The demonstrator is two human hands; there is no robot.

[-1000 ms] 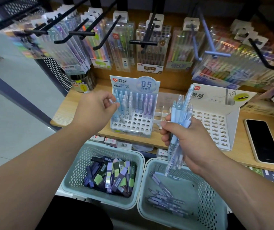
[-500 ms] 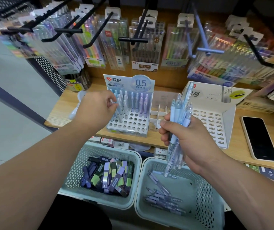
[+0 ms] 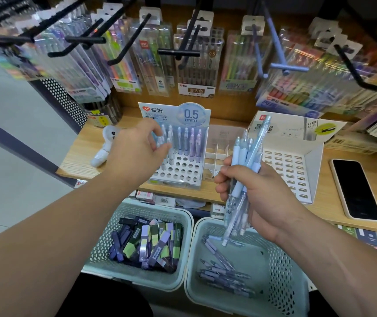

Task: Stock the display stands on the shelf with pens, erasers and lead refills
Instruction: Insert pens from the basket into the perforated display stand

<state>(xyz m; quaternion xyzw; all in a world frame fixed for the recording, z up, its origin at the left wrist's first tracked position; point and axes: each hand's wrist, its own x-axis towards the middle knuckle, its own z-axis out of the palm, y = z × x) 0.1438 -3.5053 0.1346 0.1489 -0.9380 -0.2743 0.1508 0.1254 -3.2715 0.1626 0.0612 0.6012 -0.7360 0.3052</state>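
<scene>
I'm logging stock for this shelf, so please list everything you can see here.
shelf: one, wood
pen stand: one, white, shelf centre
stocked pens: several, pale blue and lilac, stand's back rows
lead stand: one, white, shelf right, slots look empty
divider tray: one, clear, between the stands
phone: one, black screen, shelf far right
white object: one, shelf left
tub: one, dark, shelf back left
hanging packs: many, mixed colours, on hooks above
left basket: one, pale green, below shelf
refills: many, purple and green, left basket
right basket: one, pale green, below shelf
loose pens: several, lilac, right basket
pen bundle: several, pale blue, right hand
left hand: at pen stand, fingers by the pens
right hand: grips pen bundle
</scene>
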